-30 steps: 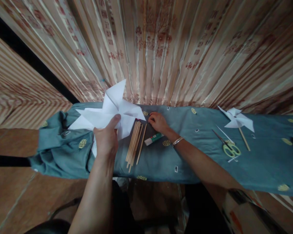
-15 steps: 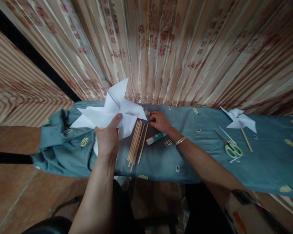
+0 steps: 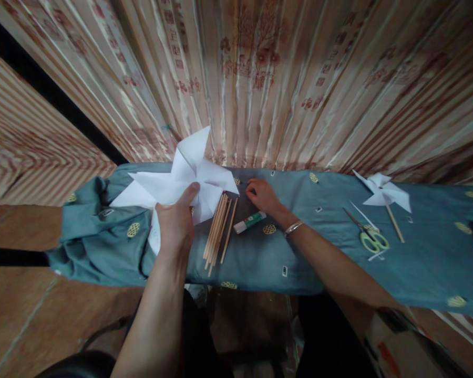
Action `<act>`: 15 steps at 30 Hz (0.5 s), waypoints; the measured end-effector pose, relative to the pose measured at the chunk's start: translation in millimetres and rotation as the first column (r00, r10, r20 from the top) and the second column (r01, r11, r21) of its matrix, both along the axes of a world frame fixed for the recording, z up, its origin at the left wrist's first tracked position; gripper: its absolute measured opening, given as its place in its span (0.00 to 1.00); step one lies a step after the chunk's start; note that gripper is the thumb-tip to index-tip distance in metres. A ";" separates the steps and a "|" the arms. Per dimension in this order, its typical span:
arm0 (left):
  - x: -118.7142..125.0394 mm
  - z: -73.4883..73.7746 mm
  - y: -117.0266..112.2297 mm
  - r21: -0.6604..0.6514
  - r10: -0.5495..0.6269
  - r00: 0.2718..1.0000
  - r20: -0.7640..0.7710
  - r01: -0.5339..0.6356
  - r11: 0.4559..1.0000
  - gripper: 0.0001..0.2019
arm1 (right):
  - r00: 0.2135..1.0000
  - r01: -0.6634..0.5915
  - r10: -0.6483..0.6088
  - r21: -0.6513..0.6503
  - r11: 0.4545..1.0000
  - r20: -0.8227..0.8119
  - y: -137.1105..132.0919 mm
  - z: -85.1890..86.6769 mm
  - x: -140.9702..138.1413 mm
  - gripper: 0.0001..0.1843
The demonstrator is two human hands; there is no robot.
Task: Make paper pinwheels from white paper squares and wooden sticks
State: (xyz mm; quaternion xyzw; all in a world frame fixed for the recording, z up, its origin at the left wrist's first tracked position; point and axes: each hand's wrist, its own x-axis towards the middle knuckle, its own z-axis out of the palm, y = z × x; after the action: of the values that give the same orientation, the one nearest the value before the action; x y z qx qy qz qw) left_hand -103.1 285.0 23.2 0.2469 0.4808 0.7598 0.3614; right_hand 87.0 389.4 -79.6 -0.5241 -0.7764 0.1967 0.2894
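Observation:
My left hand (image 3: 176,223) is closed on a white paper pinwheel (image 3: 197,165), its thumb pressed near the middle and its fingers hidden beneath. Some white paper (image 3: 136,191) also shows to the left, partly behind that hand. My right hand (image 3: 266,197) is closed in a pinch just right of the pinwheel, low over the cloth; whatever its fingertips hold is too small to make out. Between the hands lie several thin wooden sticks (image 3: 216,231), and a green and white glue stick (image 3: 250,222) rests beside them.
On the right, a second white pinwheel (image 3: 386,193) on a wooden stick lies on the grey-green tablecloth (image 3: 327,262). Green-handled scissors (image 3: 373,240) and narrow paper strips lie near it. A patterned curtain (image 3: 252,105) hangs behind the table's far edge.
My right hand has drawn slightly to the right, away from the pinwheel's tip, with its fingers pinched closer together. The left hand and pinwheel have hardly moved.

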 end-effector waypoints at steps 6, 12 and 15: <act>15.3 -3.5 1.1 -0.041 -0.044 0.999 0.002 0.044 0.998 0.15 | 0.990 0.117 -0.117 -0.008 0.993 -0.075 -53.1 12.0 61.8 0.06; 49.6 -24.9 -7.8 -0.165 -0.249 0.966 -0.072 0.235 0.958 0.15 | 0.992 0.067 -0.078 -0.111 0.992 -0.098 -146.4 3.1 108.7 0.06; 69.8 -38.7 -11.9 -0.205 -0.370 0.928 -0.043 0.354 0.912 0.17 | 0.996 0.050 -0.059 -0.129 0.990 -0.064 -165.0 -2.2 118.7 0.06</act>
State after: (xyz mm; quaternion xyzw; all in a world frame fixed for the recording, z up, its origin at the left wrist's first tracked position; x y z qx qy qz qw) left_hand -33.2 273.1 -15.5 0.3260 0.5124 0.6186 0.4985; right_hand 205.7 224.4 -81.8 -0.5556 -0.7374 0.2555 0.2868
